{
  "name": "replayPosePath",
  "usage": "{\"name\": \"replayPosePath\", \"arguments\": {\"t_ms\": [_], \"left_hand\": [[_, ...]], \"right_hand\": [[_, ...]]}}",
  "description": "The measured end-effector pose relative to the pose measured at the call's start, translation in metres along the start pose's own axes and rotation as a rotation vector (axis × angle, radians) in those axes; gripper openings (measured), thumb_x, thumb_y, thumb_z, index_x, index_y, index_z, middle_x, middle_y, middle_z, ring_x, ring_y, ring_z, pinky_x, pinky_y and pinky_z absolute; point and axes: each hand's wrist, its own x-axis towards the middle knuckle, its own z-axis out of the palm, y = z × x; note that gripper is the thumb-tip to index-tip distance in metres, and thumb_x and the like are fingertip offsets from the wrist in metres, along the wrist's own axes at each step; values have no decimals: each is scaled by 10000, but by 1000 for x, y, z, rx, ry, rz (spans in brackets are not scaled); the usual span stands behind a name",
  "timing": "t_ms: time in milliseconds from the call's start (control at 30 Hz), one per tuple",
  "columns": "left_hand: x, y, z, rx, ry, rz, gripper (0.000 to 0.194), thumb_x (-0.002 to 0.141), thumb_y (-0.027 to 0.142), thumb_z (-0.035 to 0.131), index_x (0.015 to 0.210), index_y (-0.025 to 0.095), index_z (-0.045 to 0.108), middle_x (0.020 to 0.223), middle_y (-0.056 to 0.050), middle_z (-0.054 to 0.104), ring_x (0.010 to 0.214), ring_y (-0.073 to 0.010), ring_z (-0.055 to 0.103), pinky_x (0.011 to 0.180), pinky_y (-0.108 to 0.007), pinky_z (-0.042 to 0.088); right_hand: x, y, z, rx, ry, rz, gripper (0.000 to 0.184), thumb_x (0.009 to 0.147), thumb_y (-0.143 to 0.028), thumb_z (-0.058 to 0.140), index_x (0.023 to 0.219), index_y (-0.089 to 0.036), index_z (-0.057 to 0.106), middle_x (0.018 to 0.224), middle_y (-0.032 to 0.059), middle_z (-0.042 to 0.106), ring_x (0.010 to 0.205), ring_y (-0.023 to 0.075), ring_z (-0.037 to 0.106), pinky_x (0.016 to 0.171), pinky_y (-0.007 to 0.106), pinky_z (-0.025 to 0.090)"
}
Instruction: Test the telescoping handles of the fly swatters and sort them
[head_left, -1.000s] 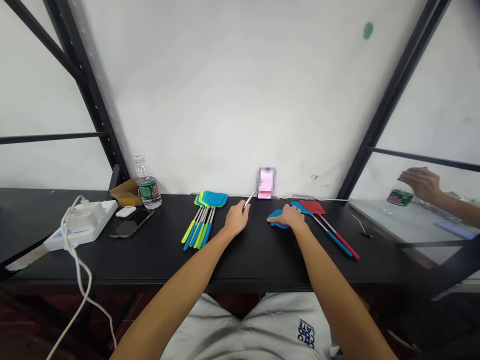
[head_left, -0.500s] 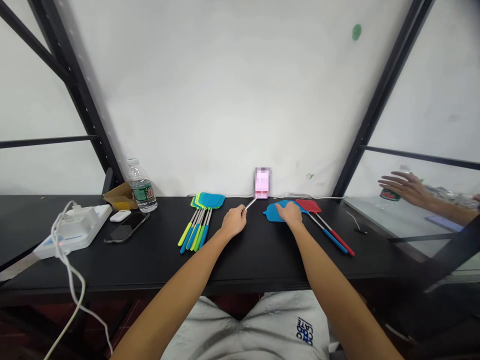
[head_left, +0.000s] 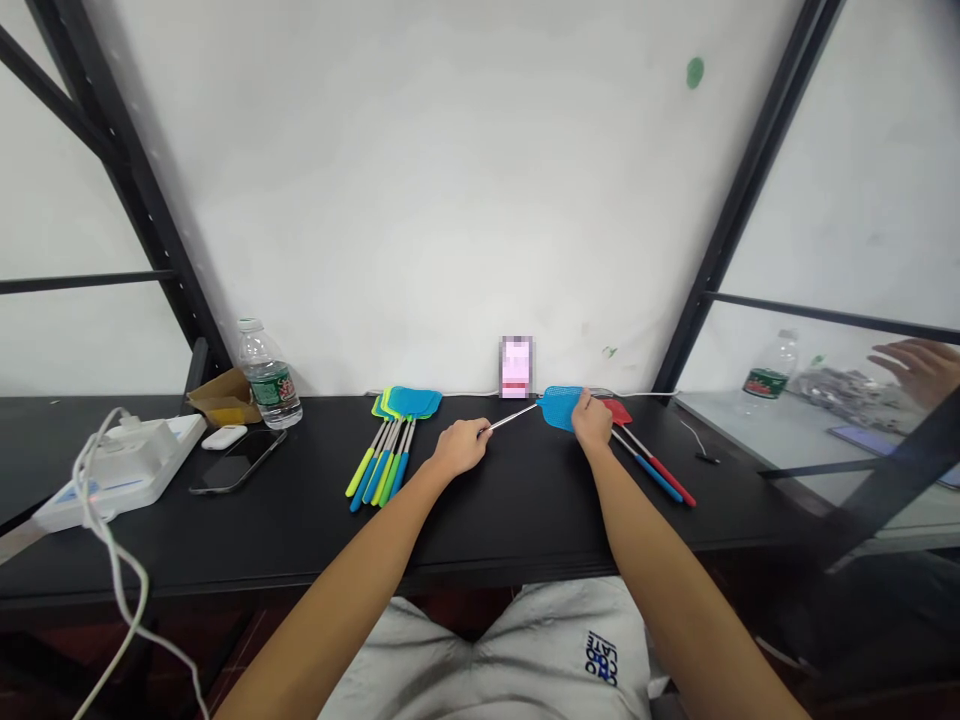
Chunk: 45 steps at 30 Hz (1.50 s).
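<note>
My left hand [head_left: 460, 447] is closed around a thin metal rod [head_left: 514, 417] that slants up to the right; whatever lies inside the fist is hidden. The rod's tip meets the narrow neck of a blue fly swatter head [head_left: 559, 407], whose right edge my right hand [head_left: 592, 422] pinches. Just right of that hand lie a blue-handled fly swatter [head_left: 658, 480], its head hidden, and a red fly swatter [head_left: 671, 480]. Several blue and yellow-green fly swatters [head_left: 386, 455] lie fanned together left of my left hand.
On the left of the black table [head_left: 495, 530] are a water bottle [head_left: 271, 380], a cardboard box [head_left: 225, 398], a white case [head_left: 224, 437], a phone [head_left: 238, 462] and a power strip [head_left: 127, 470] with cables. A pink-screened device [head_left: 517, 366] leans at the wall. Another person's hand [head_left: 919, 365] shows far right.
My right hand has gripped the blue head's edge and turned the head. The rod in my left hand now meets its neck; before, they were apart. The other person's hand moved right, off a bottle.
</note>
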Motion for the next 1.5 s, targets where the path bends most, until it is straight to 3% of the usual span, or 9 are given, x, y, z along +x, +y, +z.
{"name": "replayPosePath", "arguments": {"t_ms": [567, 1000, 1500], "left_hand": [[-1, 1, 0, 8, 11, 5, 265, 936, 344, 429, 974, 272, 681, 928, -73, 713, 891, -241, 643, 719, -292, 427], [0, -6, 3, -50, -34, 58, 211, 890, 349, 525, 939, 280, 718, 937, -72, 718, 903, -237, 643, 775, -297, 433], [0, -5, 4, 28, -51, 69, 234, 904, 340, 489, 942, 279, 710, 916, -77, 715, 889, -241, 646, 779, -308, 440]], "right_hand": [[-1, -1, 0, -16, -10, -15, 678, 996, -420, 159, 1058, -31, 711, 1057, 287, 669, 1067, 382, 618, 920, 439, 429], [-2, -1, 1, -27, 2, 24, 622, 990, -414, 198, 1082, -63, 703, 1058, 277, 668, 1065, 365, 626, 911, 442, 444], [-1, 0, 4, -43, -25, -22, 601, 996, -394, 213, 1106, -59, 700, 1094, 274, 663, 1085, 360, 622, 942, 429, 426]]}}
